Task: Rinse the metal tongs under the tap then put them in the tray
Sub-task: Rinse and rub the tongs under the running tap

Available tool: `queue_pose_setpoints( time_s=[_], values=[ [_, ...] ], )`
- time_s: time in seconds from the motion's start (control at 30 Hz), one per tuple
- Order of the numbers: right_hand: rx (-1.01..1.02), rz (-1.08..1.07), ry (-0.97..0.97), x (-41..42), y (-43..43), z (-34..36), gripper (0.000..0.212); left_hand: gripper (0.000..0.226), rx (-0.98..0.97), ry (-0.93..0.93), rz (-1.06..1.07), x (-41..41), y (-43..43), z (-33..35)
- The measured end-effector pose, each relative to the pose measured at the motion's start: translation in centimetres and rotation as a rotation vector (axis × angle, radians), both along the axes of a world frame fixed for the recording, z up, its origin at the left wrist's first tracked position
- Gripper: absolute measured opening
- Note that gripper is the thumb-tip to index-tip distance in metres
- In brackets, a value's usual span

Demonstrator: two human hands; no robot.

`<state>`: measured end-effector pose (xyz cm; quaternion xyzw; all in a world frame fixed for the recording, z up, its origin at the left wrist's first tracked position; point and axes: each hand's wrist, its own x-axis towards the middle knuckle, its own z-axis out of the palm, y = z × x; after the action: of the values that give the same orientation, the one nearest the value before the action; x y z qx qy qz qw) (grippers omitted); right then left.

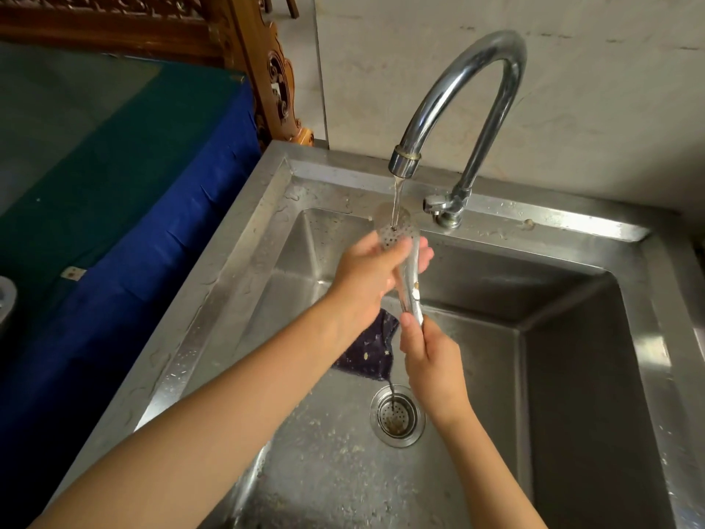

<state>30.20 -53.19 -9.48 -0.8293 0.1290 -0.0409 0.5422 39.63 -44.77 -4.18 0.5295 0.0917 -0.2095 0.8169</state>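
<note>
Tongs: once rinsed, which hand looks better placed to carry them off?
Right, probably. The right hand grips the tongs by the handle end, below the stream; the left hand is wrapped round the perforated head under the tap. No tray is in view.

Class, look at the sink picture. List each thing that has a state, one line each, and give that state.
Tap: running, thin stream.
Tongs: held over the sink, perforated head under the stream.
Left hand: holds the tongs by the head.
Right hand: grips the handle end.
Sink: wet, not filled.
Cloth: lying on the sink floor by the drain.
Drain: unplugged, bits in the strainer.
</note>
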Motion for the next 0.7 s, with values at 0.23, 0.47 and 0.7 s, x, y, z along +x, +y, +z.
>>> queue_pose_setpoints(
  time_s=[0.23,0.47,0.7],
  values=[
    [-0.051,0.097,-0.013,1.9,-0.4,0.6,0.036,0.012,0.196,-0.075,-0.026,0.4,1.7,0.4],
    [0.225,0.118,-0.019,4.0,-0.2,1.7,0.038,0.015,0.267,-0.138,0.073,2.8,1.7,3.7],
    [0.403,0.148,-0.020,3.7,-0.3,1.9,0.037,0.009,0.319,-0.221,-0.010,2.3,1.5,4.6]
  ],
)
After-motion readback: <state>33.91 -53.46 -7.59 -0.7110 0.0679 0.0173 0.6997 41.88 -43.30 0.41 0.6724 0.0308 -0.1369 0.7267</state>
